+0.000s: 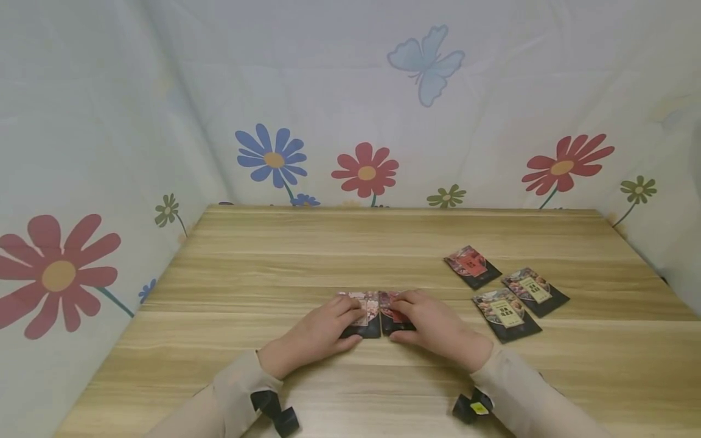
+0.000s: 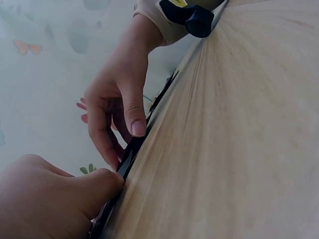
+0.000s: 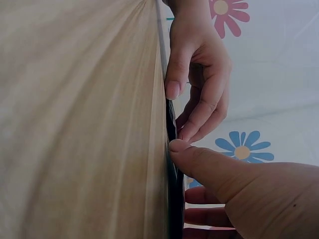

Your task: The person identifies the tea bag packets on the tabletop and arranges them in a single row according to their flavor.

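The left packet (image 1: 372, 322) and the right packet (image 1: 390, 325) are lying just beside each other, near the middle of the bench (image 1: 328, 243). I think the left hand (image 1: 320, 331) and right hand (image 1: 438, 328) are lining up their edges. Each hand is holding its own packet, with the thumb by the near edge and bent fingers over the top. The next move is probably calling for small, soft nudges. Both packets are looking flat, black on the near part and with bright pictures on the far part.
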`<state>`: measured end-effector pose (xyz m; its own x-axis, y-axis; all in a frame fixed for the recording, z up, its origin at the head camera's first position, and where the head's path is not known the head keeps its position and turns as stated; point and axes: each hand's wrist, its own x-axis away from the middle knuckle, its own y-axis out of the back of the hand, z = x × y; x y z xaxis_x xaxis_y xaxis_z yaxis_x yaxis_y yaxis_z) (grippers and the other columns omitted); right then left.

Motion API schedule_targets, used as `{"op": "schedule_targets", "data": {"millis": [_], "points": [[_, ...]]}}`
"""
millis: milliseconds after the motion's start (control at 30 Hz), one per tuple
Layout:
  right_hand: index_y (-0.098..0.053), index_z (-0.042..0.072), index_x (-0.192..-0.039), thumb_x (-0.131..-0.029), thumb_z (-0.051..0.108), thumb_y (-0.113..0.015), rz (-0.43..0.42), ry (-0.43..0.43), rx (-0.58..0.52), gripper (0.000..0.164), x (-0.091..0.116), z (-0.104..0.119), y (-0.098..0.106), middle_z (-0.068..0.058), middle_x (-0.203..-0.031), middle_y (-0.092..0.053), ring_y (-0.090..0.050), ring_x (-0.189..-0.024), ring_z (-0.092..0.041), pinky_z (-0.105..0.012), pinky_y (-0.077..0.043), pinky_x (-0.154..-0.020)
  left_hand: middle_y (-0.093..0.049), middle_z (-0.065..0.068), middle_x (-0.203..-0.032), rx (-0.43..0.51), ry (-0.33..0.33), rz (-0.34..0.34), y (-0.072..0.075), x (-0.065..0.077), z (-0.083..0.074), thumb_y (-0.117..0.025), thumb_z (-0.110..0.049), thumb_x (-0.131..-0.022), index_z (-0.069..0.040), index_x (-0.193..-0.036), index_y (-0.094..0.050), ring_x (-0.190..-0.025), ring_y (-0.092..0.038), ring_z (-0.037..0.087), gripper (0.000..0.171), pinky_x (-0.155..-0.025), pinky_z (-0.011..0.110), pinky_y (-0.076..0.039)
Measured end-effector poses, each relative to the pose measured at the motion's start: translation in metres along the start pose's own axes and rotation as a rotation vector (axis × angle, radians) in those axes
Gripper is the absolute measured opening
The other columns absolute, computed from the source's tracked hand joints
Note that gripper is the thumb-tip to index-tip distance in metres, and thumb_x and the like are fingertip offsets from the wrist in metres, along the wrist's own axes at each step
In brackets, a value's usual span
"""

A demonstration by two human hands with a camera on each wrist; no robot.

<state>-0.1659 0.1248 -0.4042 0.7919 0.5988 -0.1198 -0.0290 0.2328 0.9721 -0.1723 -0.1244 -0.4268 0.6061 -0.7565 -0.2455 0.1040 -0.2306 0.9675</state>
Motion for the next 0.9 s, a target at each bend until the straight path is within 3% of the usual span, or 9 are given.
{"op": "schedule_targets", "data": {"millis": [500,733,900], "points": [[-0.064,0.005,-0.122,-0.081,0.044,-0.073,-0.001,0.001,0.013,0.056,-0.001,0.002,0.008,-0.011,-0.125,-0.062,-0.059,-0.114,-0.027,-0.043,-0.052,-0.095,-0.06,0.004,-0.119,0.036,-0.003,-0.032,-0.001,0.001,0.0,-0.065,-0.036,-0.089,-0.008,-0.12,-0.063,-0.115,-0.055,0.019,0.042,-0.1,0.032,-0.05],[-0.064,0.009,-0.123,-0.083,0.039,-0.072,0.011,-0.015,0.074,0.05,0.005,-0.004,0.037,-0.011,-0.125,-0.061,-0.061,-0.112,-0.027,-0.042,-0.055,-0.09,-0.061,0.004,-0.117,0.039,-0.007,-0.046,-0.002,0.001,0.001,-0.065,-0.035,-0.089,-0.008,-0.12,-0.063,-0.113,-0.056,0.019,0.041,-0.098,0.032,-0.051],[-0.064,0.008,-0.123,-0.085,0.034,-0.072,0.022,-0.039,0.06,0.047,0.012,-0.028,0.056,-0.012,-0.125,-0.061,-0.06,-0.114,-0.03,-0.045,-0.054,-0.091,-0.061,0.005,-0.118,0.047,0.002,-0.035,-0.001,0.001,0.001,-0.064,-0.035,-0.09,-0.008,-0.121,-0.063,-0.113,-0.056,0.02,0.041,-0.099,0.033,-0.051]]}}
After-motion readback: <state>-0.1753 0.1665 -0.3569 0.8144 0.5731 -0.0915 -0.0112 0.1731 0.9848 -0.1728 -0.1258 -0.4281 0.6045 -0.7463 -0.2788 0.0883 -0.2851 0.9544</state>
